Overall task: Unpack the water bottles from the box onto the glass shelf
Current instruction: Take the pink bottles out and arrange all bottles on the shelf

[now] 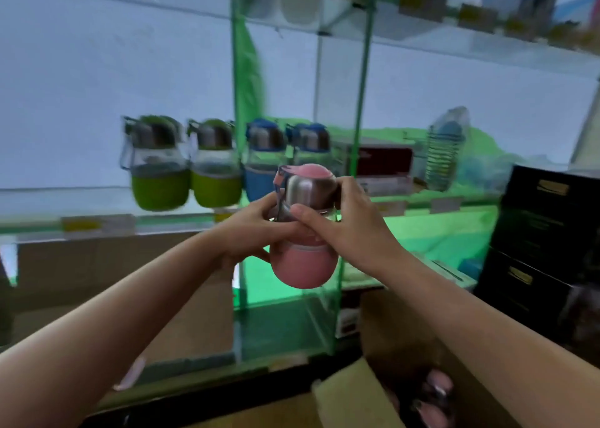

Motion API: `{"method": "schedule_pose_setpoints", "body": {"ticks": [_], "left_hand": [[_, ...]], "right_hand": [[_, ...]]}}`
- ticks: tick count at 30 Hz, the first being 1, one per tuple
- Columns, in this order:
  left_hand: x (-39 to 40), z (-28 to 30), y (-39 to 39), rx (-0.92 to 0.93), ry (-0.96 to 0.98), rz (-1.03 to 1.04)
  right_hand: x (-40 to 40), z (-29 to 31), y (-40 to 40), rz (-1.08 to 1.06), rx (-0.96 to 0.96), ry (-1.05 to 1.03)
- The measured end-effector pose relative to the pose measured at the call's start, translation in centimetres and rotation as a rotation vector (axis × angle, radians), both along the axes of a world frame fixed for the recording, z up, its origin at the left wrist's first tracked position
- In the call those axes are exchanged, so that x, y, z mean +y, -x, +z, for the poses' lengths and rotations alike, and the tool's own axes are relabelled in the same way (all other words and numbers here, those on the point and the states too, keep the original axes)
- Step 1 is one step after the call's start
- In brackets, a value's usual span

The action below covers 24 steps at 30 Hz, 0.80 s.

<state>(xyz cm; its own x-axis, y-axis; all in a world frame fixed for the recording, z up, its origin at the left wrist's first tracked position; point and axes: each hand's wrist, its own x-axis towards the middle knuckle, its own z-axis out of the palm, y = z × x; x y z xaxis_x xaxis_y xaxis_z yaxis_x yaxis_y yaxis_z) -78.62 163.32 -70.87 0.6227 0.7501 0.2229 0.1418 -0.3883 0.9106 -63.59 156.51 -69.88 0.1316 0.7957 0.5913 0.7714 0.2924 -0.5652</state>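
A pink water bottle with a steel collar and a pink cap is held upright in mid-air in front of the glass shelf. My left hand grips its middle from the left. My right hand wraps its steel collar from the right. On the shelf stand two green bottles and, to their right, two blue bottles. The open cardboard box sits at the bottom right, with more pink bottles dimly visible inside.
A vertical glass divider with green edges stands just behind the held bottle. Beyond it lie a dark red box and a clear ribbed bottle. Black boxes are stacked at the right. An upper glass shelf carries price tags.
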Motion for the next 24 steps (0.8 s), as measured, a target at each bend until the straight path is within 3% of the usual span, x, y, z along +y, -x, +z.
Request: {"method": "schedule_pose_setpoints", "body": {"ticks": [11, 16, 24], "left_hand": [[4.0, 8.9, 18.5, 0.081, -0.119, 0.191], [8.7, 9.3, 25.5, 0.127, -0.078, 0.242], [16.9, 7.7, 28.7, 0.16, 0.062, 0.312]], "right_hand": [[6.7, 6.0, 16.7, 0.24, 0.05, -0.029], [12.2, 5.6, 22.5, 0.358, -0.042, 0.112], [21.2, 5.6, 27.8, 0.235, -0.111, 0.275]]}}
